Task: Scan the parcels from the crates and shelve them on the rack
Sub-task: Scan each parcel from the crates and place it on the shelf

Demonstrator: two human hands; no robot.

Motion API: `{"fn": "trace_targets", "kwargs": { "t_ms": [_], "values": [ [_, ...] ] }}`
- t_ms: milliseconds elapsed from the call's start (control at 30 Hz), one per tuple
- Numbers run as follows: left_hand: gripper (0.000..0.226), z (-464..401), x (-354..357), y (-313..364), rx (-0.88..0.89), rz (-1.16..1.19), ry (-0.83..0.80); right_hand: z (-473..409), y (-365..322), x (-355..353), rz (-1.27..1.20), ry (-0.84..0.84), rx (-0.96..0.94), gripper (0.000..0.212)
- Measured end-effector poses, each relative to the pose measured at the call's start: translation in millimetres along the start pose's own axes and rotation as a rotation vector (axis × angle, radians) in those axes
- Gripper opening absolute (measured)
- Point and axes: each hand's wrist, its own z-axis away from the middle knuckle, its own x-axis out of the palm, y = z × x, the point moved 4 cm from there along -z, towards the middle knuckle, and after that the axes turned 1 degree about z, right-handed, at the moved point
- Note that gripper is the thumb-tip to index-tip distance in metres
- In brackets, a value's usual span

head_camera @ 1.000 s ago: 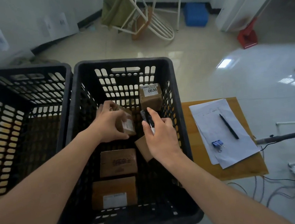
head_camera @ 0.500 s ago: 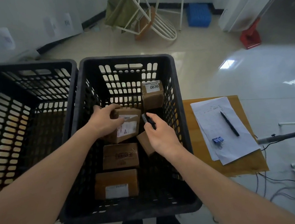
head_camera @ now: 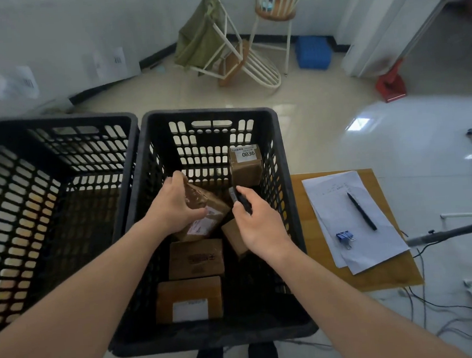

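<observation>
Inside the right black crate (head_camera: 281, 158), my left hand (head_camera: 175, 209) grips a brown parcel (head_camera: 206, 215), tilted so its white label faces up. Just right of it, my right hand (head_camera: 258, 222) holds a small black scanner (head_camera: 240, 199) pointed toward that parcel. Several other brown parcels lie in the crate: one marked 0836 (head_camera: 245, 164) stands at the far right corner, one (head_camera: 196, 258) lies flat in the middle, one with a white label (head_camera: 190, 299) lies nearest me, and one (head_camera: 234, 239) is partly hidden under my right hand.
A second black crate (head_camera: 50, 131) stands to the left; its contents are in shadow. A low wooden table (head_camera: 383, 277) to the right carries papers (head_camera: 354, 220), a pen (head_camera: 362, 211) and a blue binder clip (head_camera: 344, 238). Cables trail on the floor at right. Chairs stand by the far wall.
My left hand has lifted and turned the parcel, bringing its label upward. My right hand has kept the scanner beside it. The camera view has tilted up slightly.
</observation>
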Motion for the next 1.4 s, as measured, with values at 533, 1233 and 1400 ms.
{"fn": "trace_targets", "kwargs": {
  "t_ms": [533,1233,1400],
  "values": [
    [0.147,6.9,29.5,-10.6,-0.108,0.079,-0.063,-6.3,20.3,1.4,0.021,-0.007,0.033,0.05],
    [0.109,-12.0,34.2,-5.8,-0.125,0.237,0.073,-11.6,10.1,-10.4,0.024,-0.077,-0.03,0.048],
    [0.091,-5.8,0.0,4.9,0.097,0.262,0.063,-4.0,-16.4,-22.3,0.111,-0.083,-0.112,0.048]
  ]
}}
